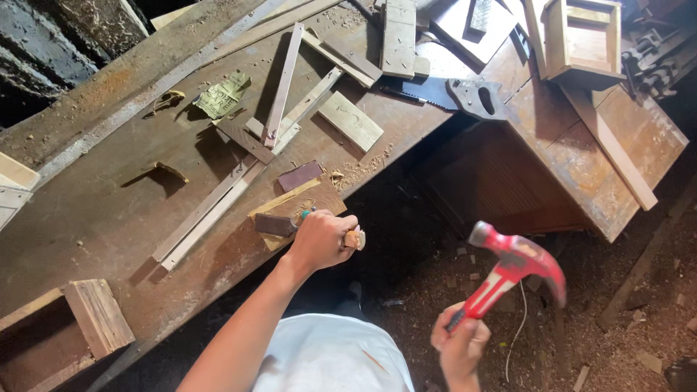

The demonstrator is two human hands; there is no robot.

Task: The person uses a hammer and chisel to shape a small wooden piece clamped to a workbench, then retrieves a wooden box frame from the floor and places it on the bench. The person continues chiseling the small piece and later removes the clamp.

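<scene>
The left hand (321, 239) is closed around a wooden-handled chisel (353, 238), holding it against a small wood block (287, 210) at the workbench (109, 210) edge. The right hand (460, 347) grips a red claw hammer (512, 270) (raised, blurred) off the bench, well below the handsaw (457, 94).

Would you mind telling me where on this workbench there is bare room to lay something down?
The widest bare patch of the workbench lies between the long wooden strips and the open wooden box at the near left corner. Another runs along the bench's far left edge. It is crowded around the left hand and further back, near the handsaw and offcuts.
</scene>
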